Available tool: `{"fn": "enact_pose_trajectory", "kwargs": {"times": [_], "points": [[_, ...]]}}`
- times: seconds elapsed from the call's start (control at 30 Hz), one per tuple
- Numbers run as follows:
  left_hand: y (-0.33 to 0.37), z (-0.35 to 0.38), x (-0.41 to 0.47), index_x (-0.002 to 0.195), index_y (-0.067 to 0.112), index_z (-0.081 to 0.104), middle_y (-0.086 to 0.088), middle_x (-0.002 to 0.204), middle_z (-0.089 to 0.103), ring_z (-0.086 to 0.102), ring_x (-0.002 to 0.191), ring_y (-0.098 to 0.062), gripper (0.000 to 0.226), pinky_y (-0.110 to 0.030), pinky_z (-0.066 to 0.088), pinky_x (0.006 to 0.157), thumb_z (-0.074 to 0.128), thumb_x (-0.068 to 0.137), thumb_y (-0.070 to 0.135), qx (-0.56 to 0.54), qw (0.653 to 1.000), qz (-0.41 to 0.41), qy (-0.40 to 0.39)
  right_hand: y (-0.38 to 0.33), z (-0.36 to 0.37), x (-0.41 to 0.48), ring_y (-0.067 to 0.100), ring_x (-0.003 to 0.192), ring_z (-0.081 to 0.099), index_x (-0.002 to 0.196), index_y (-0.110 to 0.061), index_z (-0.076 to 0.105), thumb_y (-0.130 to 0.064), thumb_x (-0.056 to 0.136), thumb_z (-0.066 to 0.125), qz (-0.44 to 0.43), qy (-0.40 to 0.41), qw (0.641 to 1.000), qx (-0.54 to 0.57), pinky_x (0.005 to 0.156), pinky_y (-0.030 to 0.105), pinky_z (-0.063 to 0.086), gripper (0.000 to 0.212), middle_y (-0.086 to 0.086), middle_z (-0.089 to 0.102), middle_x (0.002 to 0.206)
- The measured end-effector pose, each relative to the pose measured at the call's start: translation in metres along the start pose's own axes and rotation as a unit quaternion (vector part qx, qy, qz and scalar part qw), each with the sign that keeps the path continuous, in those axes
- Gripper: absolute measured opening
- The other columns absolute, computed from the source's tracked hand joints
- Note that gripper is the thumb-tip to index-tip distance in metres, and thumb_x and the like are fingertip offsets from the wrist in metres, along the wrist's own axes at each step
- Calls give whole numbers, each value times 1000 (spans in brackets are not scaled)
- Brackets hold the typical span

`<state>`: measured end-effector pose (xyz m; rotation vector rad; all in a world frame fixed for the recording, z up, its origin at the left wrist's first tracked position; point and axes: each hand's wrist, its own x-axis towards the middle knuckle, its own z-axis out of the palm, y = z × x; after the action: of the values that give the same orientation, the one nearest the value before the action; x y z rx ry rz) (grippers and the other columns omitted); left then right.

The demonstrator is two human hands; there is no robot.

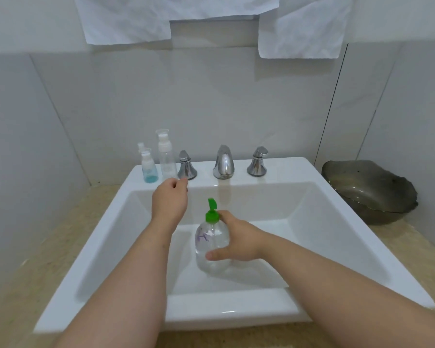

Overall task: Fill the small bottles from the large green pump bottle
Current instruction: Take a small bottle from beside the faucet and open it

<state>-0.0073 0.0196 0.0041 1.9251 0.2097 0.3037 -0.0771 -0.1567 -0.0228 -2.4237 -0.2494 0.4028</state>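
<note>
Green-capped pump bottle (pixel 212 243) was gripped upright over sink (pixel 236 307) by R hand (pixel 239 243). L hand (pixel 170 199), loosely curled, nothing held, was seen near tall clear bottle (pixel 166 159) & blue-liquid bottle (pixel 149 169) on back ledge.

sink (pixel 299 169) set into countertop (pixel 60 234). on its back ledge, left to right: short small bottle (pixel 148 167), taller small bottle (pixel 166 156) just beside it, left tap handle (pixel 186 167), spout (pixel 223 163), right tap handle (pixel 257 163). pump bottle (pixel 211 247) upright in the basin, right hand (pixel 239 241) round its right side. left hand (pixel 170 199) over the back rim, before the left tap handle. bowl (pixel 369 192) on countertop, right of sink. left towel (pixel 126 18) and right towel (pixel 304 28) on the wall above.
</note>
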Motion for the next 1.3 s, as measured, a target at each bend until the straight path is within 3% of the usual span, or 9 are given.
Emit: {"fn": "enact_pose_trajectory", "kwargs": {"times": [0.1, 0.2, 0.27, 0.43, 0.63, 0.8, 1.1, 1.2, 1.3], "points": [[7, -1, -2, 83, 11, 60, 2, 80, 63, 54, 73, -17, 30, -32, 40, 63, 53, 101, 34, 10, 999, 35, 28, 5, -17, -6, 20, 127, 56, 158, -37, 19, -27, 79, 85, 56, 5, 993, 103, 99, 30, 47, 104, 0, 45, 148], [15, -2, -5, 92, 18, 59, 6, 83, 60, 54, 75, -12, 13, -26, 38, 61, 57, 100, 29, 22, 994, 75, 81, 13, -37, -9, 18, 93, 63, 124, -21, 58, -9, 87, 65, 122, 225, 944, 208, 69, 26, 47, 39, 0, 66, 114], [21, -2, -11, 105, 20, 58, 3, 97, 59, 53, 81, -15, 8, -31, 35, 65, 57, 99, 25, 60, 985, 107, 121, 20, -45, -8, 17, 81, 61, 96, -17, 62, -8, 91, 53, 143, 354, 904, 193, 57, 24, 41, 14, 0, 66, 95], [63, -5, -2, 136, 23, 53, -1, 142, 43, 52, 87, -20, 40, -32, 34, 73, 54, 96, 15, 137, 956, 187, 182, 18, -44, -2, 12, 68, 53, 84, -16, 59, -7, 91, 47, 140, 399, 886, 191, 54, 27, 39, 17, 0, 62, 83], [83, -15, 41, 158, 27, 31, -1, 170, 16, 52, 132, -35, 55, -43, 42, 99, 39, 104, 22, 268, 950, 108, 117, 20, -45, -5, 13, 65, 53, 86, -13, 61, -6, 90, 47, 146, 404, 874, 225, 54, 26, 41, 16, -1, 61, 82], [67, -17, 44, 151, 23, 40, -13, 148, 48, 55, 122, -37, 45, -40, 39, 85, 38, 106, 17, 276, 946, 142, 94, 21, -48, -5, 14, 65, 52, 86, -12, 59, -4, 89, 46, 153, 436, 846, 265, 56, 28, 42, 16, -1, 60, 80], [102, -47, -27, 142, 18, 49, -5, 136, 57, 57, 115, -23, 46, -25, 35, 85, 59, 98, 29, 101, 924, 284, 236, 22, -56, -13, 15, 66, 51, 80, -19, 55, -6, 92, 45, 163, 510, 760, 368, 59, 29, 41, 21, -3, 58, 79], [113, -42, -64, 135, 22, 57, 1, 126, 65, 64, 106, -23, 43, -30, 49, 92, 62, 94, 37, -9, 940, 307, 151, 18, -56, -19, 19, 70, 52, 81, -19, 58, -6, 91, 49, 126, 493, 755, 413, 62, 29, 41, 18, -3, 61, 82], [114, -24, -91, 111, 26, 62, 5, 103, 68, 66, 77, -21, 24, -35, 55, 75, 67, 91, 39, -78, 960, 269, 12, 10, -67, -32, 19, 63, 55, 87, -16, 62, -7, 94, 52, 78, 409, 777, 472, 57, 28, 41, 15, 5, 70, 90]]}}
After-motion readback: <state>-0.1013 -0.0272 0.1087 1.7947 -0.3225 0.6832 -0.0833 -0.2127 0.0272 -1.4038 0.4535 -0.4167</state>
